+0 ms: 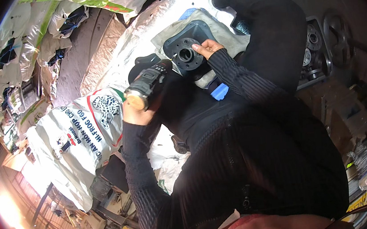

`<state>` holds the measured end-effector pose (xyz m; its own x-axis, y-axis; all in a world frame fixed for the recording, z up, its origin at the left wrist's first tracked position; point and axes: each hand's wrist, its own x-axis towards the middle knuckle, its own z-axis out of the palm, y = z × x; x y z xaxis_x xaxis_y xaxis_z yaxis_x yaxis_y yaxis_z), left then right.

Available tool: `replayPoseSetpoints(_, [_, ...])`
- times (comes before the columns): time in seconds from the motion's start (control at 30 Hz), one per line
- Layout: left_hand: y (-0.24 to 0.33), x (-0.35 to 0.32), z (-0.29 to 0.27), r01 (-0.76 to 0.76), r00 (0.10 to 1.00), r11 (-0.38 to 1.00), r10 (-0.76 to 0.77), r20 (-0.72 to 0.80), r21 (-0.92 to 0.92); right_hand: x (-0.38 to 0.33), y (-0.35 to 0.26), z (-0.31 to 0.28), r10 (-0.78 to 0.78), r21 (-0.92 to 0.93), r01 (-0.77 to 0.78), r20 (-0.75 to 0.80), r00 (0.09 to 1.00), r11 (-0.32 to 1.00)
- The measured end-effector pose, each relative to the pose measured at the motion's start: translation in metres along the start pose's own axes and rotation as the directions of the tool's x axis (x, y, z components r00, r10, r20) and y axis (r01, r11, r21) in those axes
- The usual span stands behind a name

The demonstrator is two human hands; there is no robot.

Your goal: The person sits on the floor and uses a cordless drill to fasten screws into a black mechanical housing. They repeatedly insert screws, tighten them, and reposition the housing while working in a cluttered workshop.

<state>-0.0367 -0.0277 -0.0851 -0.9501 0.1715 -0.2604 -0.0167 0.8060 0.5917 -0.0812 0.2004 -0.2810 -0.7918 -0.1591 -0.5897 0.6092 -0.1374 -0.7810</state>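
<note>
Black ribbed fabric jacket (260,164) nearest. Left hand (138,115): clamped on grey-black, tan-ended power drill (149,83). Right hand (208,48): fingers together at rim of dark-grey, round, apparently metal flange (194,62), beside drill's nose; clamping indeterminable. Judged risk: loose hold, flange spinning.

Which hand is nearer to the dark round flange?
Right. The right hand touches the upper right edge of the round flange; the left hand is farther off, lower left, holding a drill aimed toward it.
</note>
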Motion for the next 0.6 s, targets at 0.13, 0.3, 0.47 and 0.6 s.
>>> replayPoseSetpoints(0.13, [0.004, 0.004, -0.009, 0.181, 0.983, 0.969, -0.174, 0.052, -0.17, -0.011, -0.015, 0.006, -0.049, 0.089, 0.045, 0.045, 0.998, 0.995])
replayPoseSetpoints(0.3, [0.001, 0.012, -0.005, 0.075, 0.997, 0.989, -0.071, 0.031, -0.13, -0.014, -0.021, 0.009, -0.08, 0.031, 0.081, -0.022, 0.997, 0.996])
replayPoseSetpoints(0.47, [-0.006, 0.015, -0.004, 0.168, 0.984, 0.979, -0.16, 0.075, -0.118, -0.01, -0.013, 0.008, -0.094, 0.016, 0.095, -0.04, 0.995, 0.995])
replayPoseSetpoints(0.6, [-0.006, 0.015, -0.005, 0.191, 0.981, 0.965, -0.18, 0.073, -0.18, -0.007, -0.008, 0.01, -0.075, 0.084, 0.078, -0.042, 0.996, 0.993])
